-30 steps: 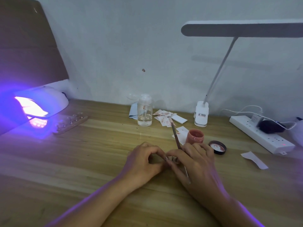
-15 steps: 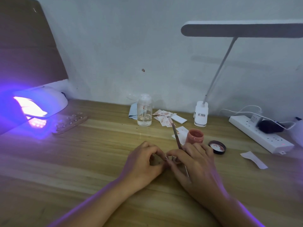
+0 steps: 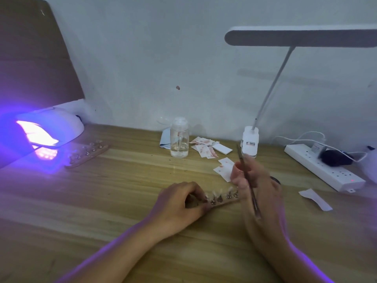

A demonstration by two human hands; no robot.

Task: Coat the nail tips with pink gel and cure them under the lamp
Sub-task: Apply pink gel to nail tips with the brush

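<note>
Pinching left end of pale wooden strip of clear nail tips (image 3: 222, 198) with curled fingers (image 3: 195, 188) of left hand (image 3: 179, 203); lying on light wooden tabletop (image 3: 122, 190). Gripping thin dark brush (image 3: 247, 178) in blurred right hand (image 3: 261, 188), fingers clamped round it, just beside strip's right end. Standing just behind those fingers: pink gel jar (image 3: 236, 170). Glowing violet, well left of left fingers: white curing lamp (image 3: 53, 127).

The left grip (image 3: 180, 203), a bare hand, rests low on the surface (image 3: 122, 190), fingers curled, thumb and fingertips pinching the near end of a narrow wooden strip (image 3: 224, 201). The right grip (image 3: 260, 186), blurred, sits higher beside it, fingers curled round a thin grey brush (image 3: 247, 178). The bare left forearm (image 3: 114, 254) and right forearm (image 3: 285, 252) reach in from below, apart
</note>
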